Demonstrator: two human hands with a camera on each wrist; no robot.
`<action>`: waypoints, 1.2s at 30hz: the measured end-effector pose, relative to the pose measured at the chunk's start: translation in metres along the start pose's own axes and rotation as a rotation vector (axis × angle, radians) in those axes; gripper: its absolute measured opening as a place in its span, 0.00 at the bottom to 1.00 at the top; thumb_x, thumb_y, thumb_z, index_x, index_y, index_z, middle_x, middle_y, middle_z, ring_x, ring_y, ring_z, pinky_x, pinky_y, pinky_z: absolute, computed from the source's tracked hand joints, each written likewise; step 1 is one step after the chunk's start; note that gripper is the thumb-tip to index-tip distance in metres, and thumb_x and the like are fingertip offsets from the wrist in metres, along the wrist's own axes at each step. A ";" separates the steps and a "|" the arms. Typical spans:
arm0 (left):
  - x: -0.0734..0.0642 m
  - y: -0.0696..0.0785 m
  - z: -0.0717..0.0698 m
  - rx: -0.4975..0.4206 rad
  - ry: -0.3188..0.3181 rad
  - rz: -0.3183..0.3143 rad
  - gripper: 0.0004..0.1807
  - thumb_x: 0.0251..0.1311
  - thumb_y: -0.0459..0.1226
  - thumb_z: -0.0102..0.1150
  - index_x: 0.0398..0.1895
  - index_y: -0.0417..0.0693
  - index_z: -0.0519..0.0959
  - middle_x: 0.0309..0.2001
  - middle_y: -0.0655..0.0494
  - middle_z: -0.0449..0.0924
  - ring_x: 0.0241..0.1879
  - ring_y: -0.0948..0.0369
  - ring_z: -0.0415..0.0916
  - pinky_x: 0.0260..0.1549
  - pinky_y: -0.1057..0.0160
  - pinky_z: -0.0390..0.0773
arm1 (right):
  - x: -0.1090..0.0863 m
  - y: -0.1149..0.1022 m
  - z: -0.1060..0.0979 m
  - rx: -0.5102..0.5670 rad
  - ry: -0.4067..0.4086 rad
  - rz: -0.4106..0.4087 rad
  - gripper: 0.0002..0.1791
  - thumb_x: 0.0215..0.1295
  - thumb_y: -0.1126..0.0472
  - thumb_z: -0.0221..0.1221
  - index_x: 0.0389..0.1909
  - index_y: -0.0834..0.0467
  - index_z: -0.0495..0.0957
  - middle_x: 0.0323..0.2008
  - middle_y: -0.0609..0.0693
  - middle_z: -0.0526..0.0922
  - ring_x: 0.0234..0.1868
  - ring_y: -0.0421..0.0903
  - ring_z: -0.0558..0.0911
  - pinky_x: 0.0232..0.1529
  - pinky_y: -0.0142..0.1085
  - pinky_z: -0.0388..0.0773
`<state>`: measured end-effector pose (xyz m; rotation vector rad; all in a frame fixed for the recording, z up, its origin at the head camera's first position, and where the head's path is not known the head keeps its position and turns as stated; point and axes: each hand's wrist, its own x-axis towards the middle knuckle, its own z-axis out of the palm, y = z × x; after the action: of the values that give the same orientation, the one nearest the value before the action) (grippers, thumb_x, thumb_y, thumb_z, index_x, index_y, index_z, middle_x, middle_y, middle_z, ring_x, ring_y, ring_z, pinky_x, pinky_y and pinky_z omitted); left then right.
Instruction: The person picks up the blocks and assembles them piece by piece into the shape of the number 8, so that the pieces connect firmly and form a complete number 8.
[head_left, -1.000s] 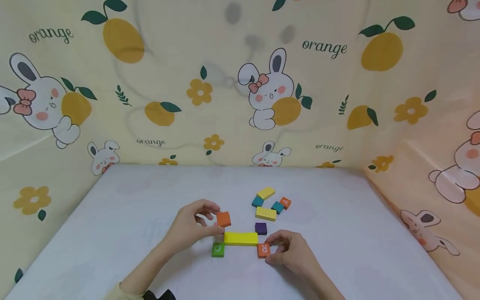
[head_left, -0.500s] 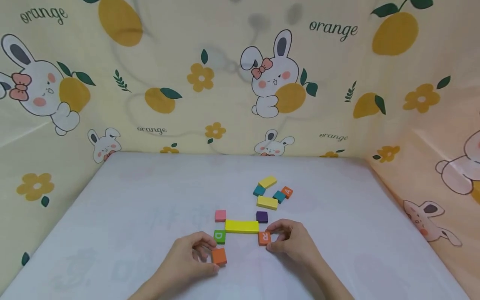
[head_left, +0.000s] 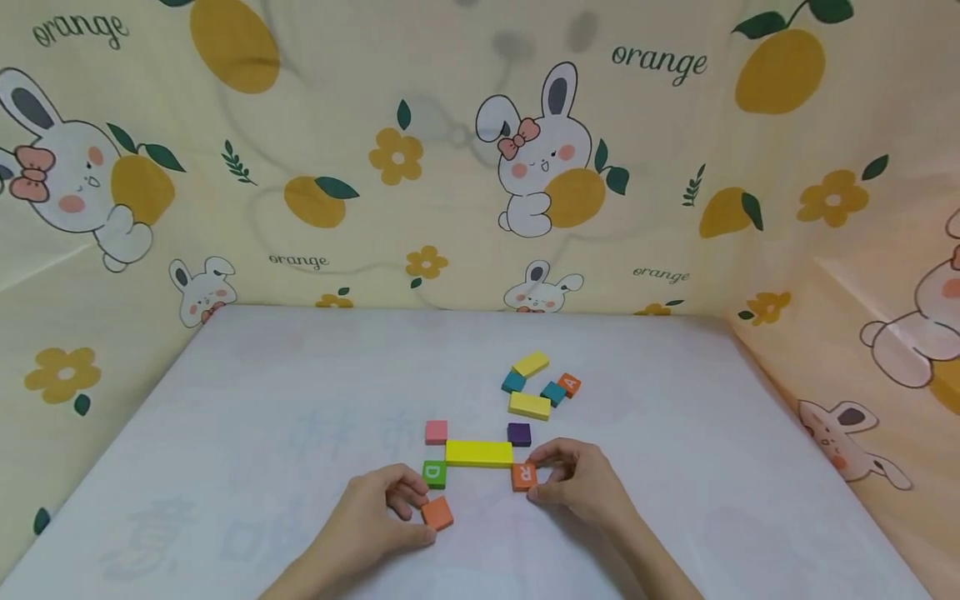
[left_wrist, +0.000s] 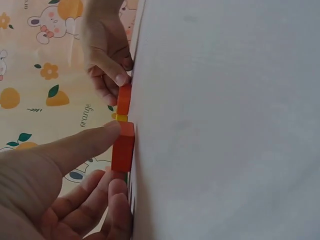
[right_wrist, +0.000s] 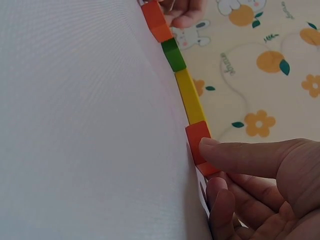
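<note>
D (head_left: 432,472), R (head_left: 526,473), seemingly A (head_left: 570,383) on blocks (head_left: 524,478)

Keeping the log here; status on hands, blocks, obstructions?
Left hand: pinching plain orange block, near green D block. Right hand: pinching orange R block. Nothing visibly in the way.

A plain orange block (head_left: 438,514) is turned askew, left of the orange R block (head_left: 523,477).

Here we are at a screened-in booth, white counter (head_left: 675,417) filling the lower frame! Sheeting (head_left: 337,92) printed with rabbits (head_left: 525,215) and oranges (head_left: 780,71) walls it left, top and right; home or studio, can't tell.
</note>
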<state>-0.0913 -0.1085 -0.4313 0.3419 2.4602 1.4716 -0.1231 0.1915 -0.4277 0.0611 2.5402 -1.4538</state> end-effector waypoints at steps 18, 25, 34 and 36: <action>0.005 0.005 0.009 0.017 0.066 -0.020 0.21 0.39 0.41 0.81 0.35 0.49 0.79 0.31 0.62 0.80 0.30 0.60 0.76 0.31 0.64 0.77 | -0.001 -0.002 0.002 -0.003 0.005 -0.002 0.21 0.43 0.65 0.78 0.41 0.54 0.83 0.29 0.49 0.80 0.26 0.47 0.75 0.26 0.35 0.70; 0.005 0.009 0.010 0.040 0.090 -0.048 0.22 0.39 0.42 0.81 0.35 0.48 0.79 0.29 0.61 0.80 0.29 0.60 0.76 0.31 0.63 0.77 | 0.000 -0.002 0.001 0.002 0.003 -0.012 0.21 0.43 0.65 0.78 0.41 0.55 0.83 0.28 0.49 0.80 0.26 0.47 0.74 0.25 0.34 0.69; 0.005 0.009 0.010 0.042 0.099 -0.054 0.21 0.40 0.42 0.81 0.36 0.48 0.79 0.29 0.62 0.80 0.29 0.60 0.76 0.31 0.62 0.76 | 0.000 -0.001 0.001 0.002 -0.001 -0.018 0.21 0.43 0.65 0.78 0.40 0.54 0.84 0.27 0.49 0.80 0.26 0.47 0.74 0.26 0.35 0.69; 0.005 0.009 0.010 0.042 0.103 -0.053 0.21 0.40 0.42 0.81 0.35 0.48 0.79 0.29 0.62 0.80 0.29 0.61 0.76 0.31 0.63 0.76 | 0.000 -0.002 0.001 0.001 0.002 -0.022 0.21 0.43 0.65 0.78 0.40 0.54 0.84 0.28 0.49 0.80 0.26 0.47 0.73 0.25 0.34 0.68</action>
<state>-0.0917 -0.0943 -0.4281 0.2121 2.5624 1.4522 -0.1229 0.1900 -0.4266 0.0343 2.5495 -1.4639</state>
